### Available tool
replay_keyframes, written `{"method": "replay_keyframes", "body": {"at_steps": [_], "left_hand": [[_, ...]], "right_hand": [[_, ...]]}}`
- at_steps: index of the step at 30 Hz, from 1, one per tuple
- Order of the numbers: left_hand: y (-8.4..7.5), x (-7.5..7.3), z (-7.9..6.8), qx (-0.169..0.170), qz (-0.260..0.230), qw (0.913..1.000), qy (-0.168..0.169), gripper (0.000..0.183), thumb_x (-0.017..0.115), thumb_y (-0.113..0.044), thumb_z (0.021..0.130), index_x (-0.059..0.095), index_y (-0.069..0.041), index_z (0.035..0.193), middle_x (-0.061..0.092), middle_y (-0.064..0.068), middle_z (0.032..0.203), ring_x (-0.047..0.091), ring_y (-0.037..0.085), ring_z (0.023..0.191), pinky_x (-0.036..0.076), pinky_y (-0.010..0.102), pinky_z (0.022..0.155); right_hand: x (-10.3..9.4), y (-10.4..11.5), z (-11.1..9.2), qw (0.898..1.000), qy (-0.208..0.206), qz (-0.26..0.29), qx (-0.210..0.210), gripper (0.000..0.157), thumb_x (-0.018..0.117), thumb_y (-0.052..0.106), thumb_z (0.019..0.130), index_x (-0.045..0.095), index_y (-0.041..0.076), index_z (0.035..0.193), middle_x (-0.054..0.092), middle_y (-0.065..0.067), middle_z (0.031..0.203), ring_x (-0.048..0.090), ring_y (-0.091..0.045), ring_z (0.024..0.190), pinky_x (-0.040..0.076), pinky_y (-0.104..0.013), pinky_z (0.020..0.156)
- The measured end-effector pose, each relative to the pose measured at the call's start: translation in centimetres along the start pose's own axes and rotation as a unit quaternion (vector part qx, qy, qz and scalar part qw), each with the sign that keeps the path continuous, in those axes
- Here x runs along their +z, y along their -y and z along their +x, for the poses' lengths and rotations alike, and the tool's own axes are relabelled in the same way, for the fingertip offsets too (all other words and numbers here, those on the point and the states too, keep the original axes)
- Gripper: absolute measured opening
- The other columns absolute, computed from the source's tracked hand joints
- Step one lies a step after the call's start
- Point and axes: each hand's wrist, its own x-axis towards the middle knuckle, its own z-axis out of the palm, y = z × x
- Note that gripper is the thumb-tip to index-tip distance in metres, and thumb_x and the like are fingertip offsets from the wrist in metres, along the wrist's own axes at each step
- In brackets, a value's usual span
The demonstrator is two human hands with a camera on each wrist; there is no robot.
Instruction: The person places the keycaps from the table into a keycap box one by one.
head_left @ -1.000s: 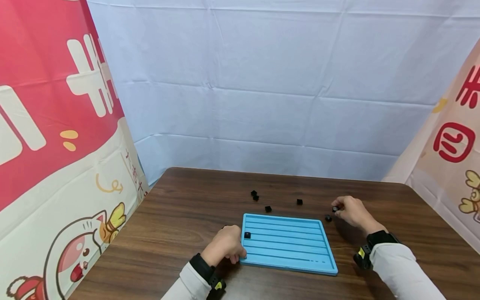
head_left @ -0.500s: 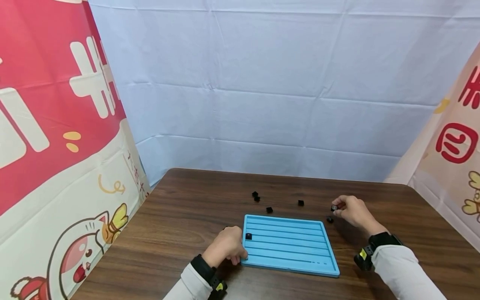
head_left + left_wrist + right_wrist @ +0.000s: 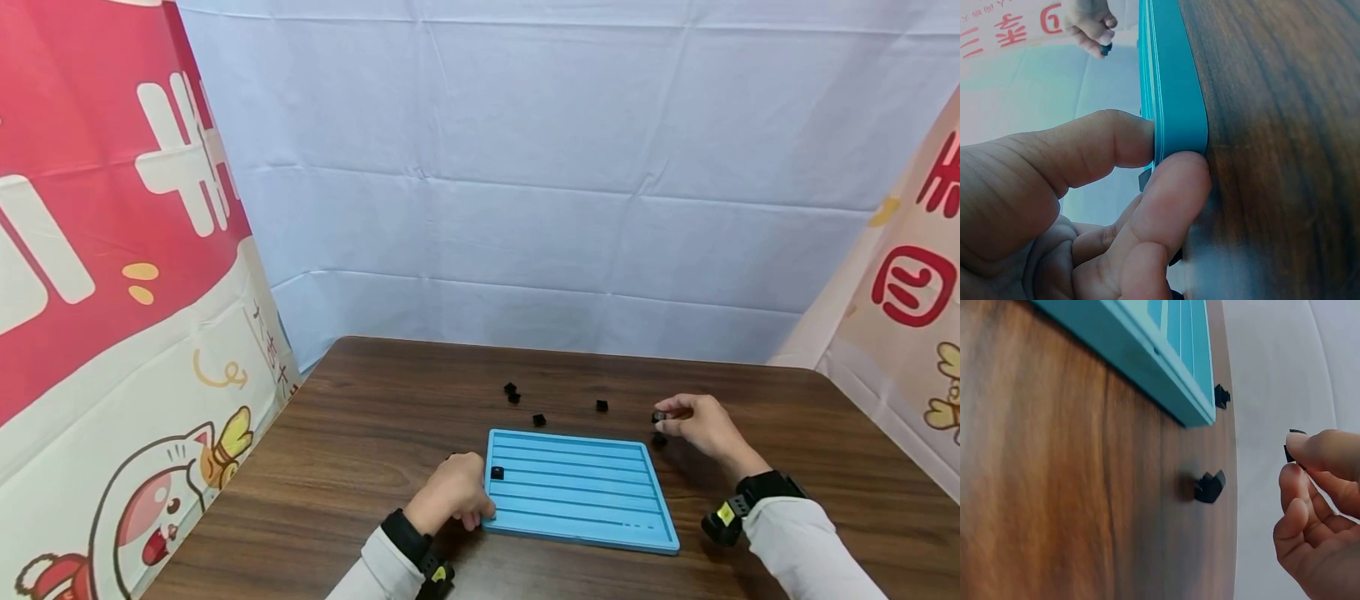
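Note:
My left hand pinches the near left corner of a light blue tray with ridged rows. The left wrist view shows thumb and finger on either side of the tray's wall. One small black keycap-like piece sits in a row at the tray's left end. Off the tray's far right corner, my right hand holds another black keycap-like piece between thumb and fingertips, raised off the table. Just below that hand a further black piece lies on the table.
Several more black pieces lie beyond the tray's far edge: a close pair, one near the rim and one farther right. The brown wooden table ends at a pale hanging cloth.
My right hand has shifted slightly left with the held piece, now almost above the loose one beside the tray. My left hand and the tray stay put.

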Motion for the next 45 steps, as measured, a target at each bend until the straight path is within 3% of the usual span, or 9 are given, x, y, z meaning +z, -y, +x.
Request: {"method": "replay_keyframes", "body": {"at_steps": [8,19,26,45], "left_hand": [[0.0,0.1,0.0,-0.002,0.004,1.0,-0.003,0.026,0.074,-0.004,0.073,0.058,-0.004,0.052,0.056,0.002,0.044,0.057,0.015,0.041,0.035,0.023,0.038],[0.0,0.3,0.0,-0.004,0.002,1.0,-0.003,0.026,0.074,-0.004,0.073,0.059,-0.004,0.052,0.056,0.002,0.044,0.057,0.015,0.04,0.035,0.023,0.038],[0.0,0.4,0.1,0.002,0.001,1.0,-0.004,0.025,0.073,-0.004,0.073,0.058,-0.004,0.052,0.056,0.002,0.044,0.057,0.015,0.041,0.035,0.023,0.038],[-0.1,0.4,0.4,-0.002,0.015,0.9998,-0.012,0.025,0.075,-0.006,0.072,0.058,-0.005,0.052,0.055,0.001,0.043,0.056,0.014,0.04,0.039,0.025,0.04]], "right_hand": [[0.5,0.9,-0.5,0.999,0.009,0.044,0.013,0.029,0.065,0.004,0.086,0.059,-0.009,0.111,0.058,-0.013,0.093,0.053,-0.023,0.078,0.047,-0.04,0.067],[1.0,1.5,-0.5,0.999,0.015,0.044,0.006,0.027,0.065,0.004,0.085,0.06,-0.009,0.108,0.059,-0.012,0.09,0.055,-0.025,0.076,0.047,-0.041,0.066],[2.1,2.0,-0.6,0.997,0.039,0.064,0.001,0.023,0.067,0.003,0.084,0.061,-0.008,0.103,0.061,-0.011,0.086,0.059,-0.026,0.076,0.049,-0.04,0.066],[5.6,4.8,-0.9,0.988,0.119,0.066,-0.077,0.014,0.07,0.0,0.08,0.065,-0.004,0.093,0.062,-0.007,0.083,0.059,-0.022,0.07,0.049,-0.033,0.06]]}}
